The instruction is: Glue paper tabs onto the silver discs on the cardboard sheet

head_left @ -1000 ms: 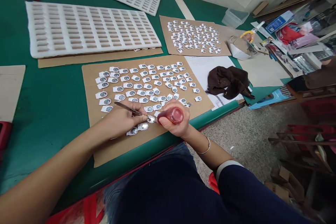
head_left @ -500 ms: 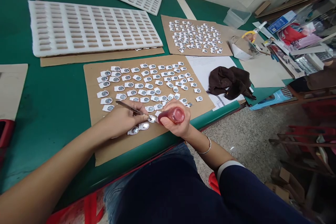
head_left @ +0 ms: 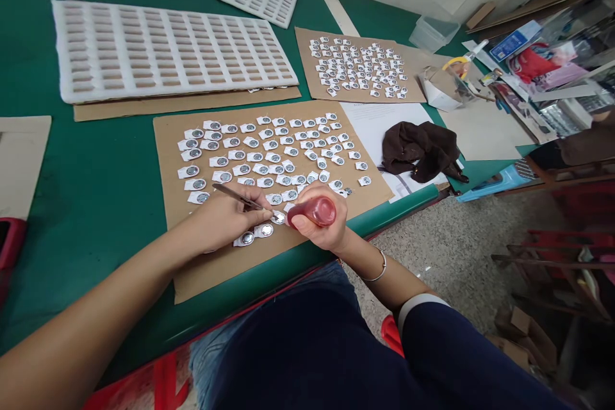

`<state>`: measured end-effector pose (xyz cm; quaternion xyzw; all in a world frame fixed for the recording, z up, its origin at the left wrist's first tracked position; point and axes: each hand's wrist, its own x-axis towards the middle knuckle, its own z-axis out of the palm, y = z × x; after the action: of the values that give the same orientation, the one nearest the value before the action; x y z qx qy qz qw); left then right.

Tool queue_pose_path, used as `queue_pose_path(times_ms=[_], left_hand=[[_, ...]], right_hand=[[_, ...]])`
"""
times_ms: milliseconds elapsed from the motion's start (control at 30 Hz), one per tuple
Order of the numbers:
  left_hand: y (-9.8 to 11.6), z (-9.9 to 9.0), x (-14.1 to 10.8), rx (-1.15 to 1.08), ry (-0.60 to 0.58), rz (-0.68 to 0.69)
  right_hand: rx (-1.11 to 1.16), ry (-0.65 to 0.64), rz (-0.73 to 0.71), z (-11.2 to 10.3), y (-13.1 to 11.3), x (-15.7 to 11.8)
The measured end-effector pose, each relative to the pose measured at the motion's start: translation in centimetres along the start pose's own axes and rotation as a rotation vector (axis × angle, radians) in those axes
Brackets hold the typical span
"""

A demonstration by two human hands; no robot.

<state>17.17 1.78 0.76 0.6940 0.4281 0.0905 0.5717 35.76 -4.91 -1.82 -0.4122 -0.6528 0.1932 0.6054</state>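
My left hand [head_left: 232, 214] pinches a pair of metal tweezers [head_left: 235, 195], whose tip end reaches a small oval silver piece with a white paper tab [head_left: 278, 218]. In my closed right hand [head_left: 327, 224] is a red squeeze bottle [head_left: 319, 210], tilted with its base toward me. Its nozzle end points at that same piece, and I cannot tell whether it touches. Rows of similar tabbed pieces lie on the brown cardboard sheet [head_left: 206, 275] around both hands. Two of them, including a tabbed oval piece [head_left: 263, 230], lie just below my fingers.
White foam trays [head_left: 161, 51] with slots lie at the back left. A second cardboard [head_left: 303, 51] carries many pieces. A dark brown cloth [head_left: 420, 147] lies on white paper [head_left: 358, 116] at right. Beyond are a clear plastic box [head_left: 435, 33] and yellow-handled scissors [head_left: 454, 63].
My right hand and the red bottle have shifted very slightly left, toward the piece at the tweezers. My left hand stays in place.
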Motion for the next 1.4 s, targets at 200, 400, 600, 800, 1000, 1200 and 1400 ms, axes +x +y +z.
queue_pose_path(times_ms=[200, 400, 600, 800, 1000, 1200, 1400], left_hand=[[0.0, 0.1, 0.0, -0.003, 0.01, 0.002], [0.0, 0.1, 0.0, -0.004, 0.009, 0.003], [0.2, 0.1, -0.1, -0.002, 0.014, -0.01], [0.1, -0.1, 0.0, 0.012, -0.01, -0.01], [-0.9, -0.2, 0.1, -0.002, -0.021, -0.049], [0.6, -0.8, -0.4, -0.063, 0.019, -0.071], [1.1, -0.6, -1.1, 0.166, 0.311, 0.05]], right_hand=[[-0.035, -0.007, -0.022, 0.1, 0.0, 0.1], [-0.024, -0.014, -0.03, 0.1, 0.0, 0.0], [-0.029, -0.024, -0.009, 0.1, 0.2, 0.0], [-0.016, -0.024, 0.006, 0.2, 0.0, -0.1], [0.186, 0.101, 0.28, -0.7, 0.9, 0.6], [0.296, 0.406, 0.395, -4.3, 1.4, 5.1], [0.233, 0.299, 0.322, -3.3, 0.9, 7.7]])
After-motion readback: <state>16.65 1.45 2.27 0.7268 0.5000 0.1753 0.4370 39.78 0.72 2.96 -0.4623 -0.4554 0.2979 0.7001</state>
